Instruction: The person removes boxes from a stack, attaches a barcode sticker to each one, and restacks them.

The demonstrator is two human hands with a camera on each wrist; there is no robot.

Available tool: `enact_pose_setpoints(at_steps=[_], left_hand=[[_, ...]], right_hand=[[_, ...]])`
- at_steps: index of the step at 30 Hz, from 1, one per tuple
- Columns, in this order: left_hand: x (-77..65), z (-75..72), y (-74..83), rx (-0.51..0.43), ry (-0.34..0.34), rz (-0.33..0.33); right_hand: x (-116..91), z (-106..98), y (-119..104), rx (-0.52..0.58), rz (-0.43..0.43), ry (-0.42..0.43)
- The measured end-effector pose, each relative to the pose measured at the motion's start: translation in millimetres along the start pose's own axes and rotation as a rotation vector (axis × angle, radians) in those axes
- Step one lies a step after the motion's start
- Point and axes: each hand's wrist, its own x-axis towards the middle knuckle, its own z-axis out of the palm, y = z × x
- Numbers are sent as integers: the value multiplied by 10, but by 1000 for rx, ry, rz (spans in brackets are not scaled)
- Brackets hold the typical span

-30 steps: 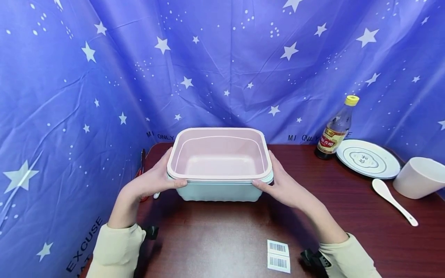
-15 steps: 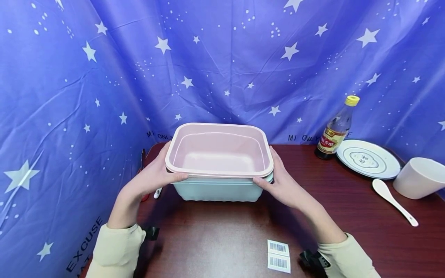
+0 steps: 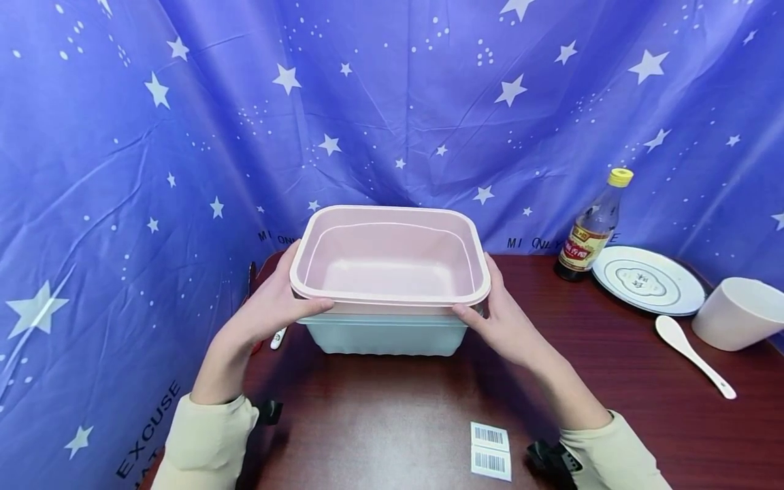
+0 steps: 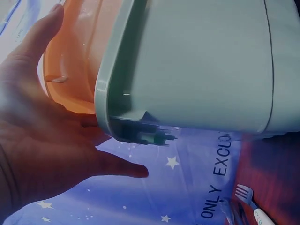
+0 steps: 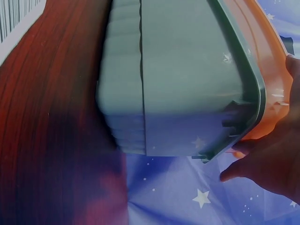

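A pink rectangular basin [image 3: 392,255] sits nested in the top of a pale blue-green basin [image 3: 388,337], its rim raised above the lower one. My left hand [image 3: 272,296] holds the pink basin's left end, thumb on the front of the rim. At the right end my right hand [image 3: 505,316] grips it the same way. Both wrist views tint the pink basin [image 4: 75,56] orange, with a band of its wall showing above the green rim. The fingertips of the right hand [image 5: 269,159] lie close to the green basin's corner [image 5: 255,112]. Inside, the pink basin shows bare.
A yellow-capped sauce bottle [image 3: 586,231], white plates [image 3: 649,279], a white spoon [image 3: 692,354] and a whitish cup [image 3: 741,313] occupy the right side. A barcode label [image 3: 491,452] lies in front. A fork [image 4: 248,199] is at left. Starry blue curtain [image 3: 392,102] hangs behind and left.
Both hands have raised the pink basin, so more of its wall shows above the blue-green one. The lower basin has stayed in place on the table.
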Motion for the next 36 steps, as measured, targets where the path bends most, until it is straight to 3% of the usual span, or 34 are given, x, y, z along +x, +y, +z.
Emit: enact_pose_setpoints(at_steps=[5, 14, 21, 36], left_hand=[[2, 17, 33, -39, 17, -1], [13, 29, 88, -58, 50, 57], [6, 40, 129, -76, 63, 54], [-32, 58, 274, -165, 93, 114]], right_hand=[[-1, -18, -17, -24, 12, 17], [3, -58, -44, 94, 3, 23], [-7, -75, -54, 128, -8, 34], [0, -98, -98, 277, -132, 74]])
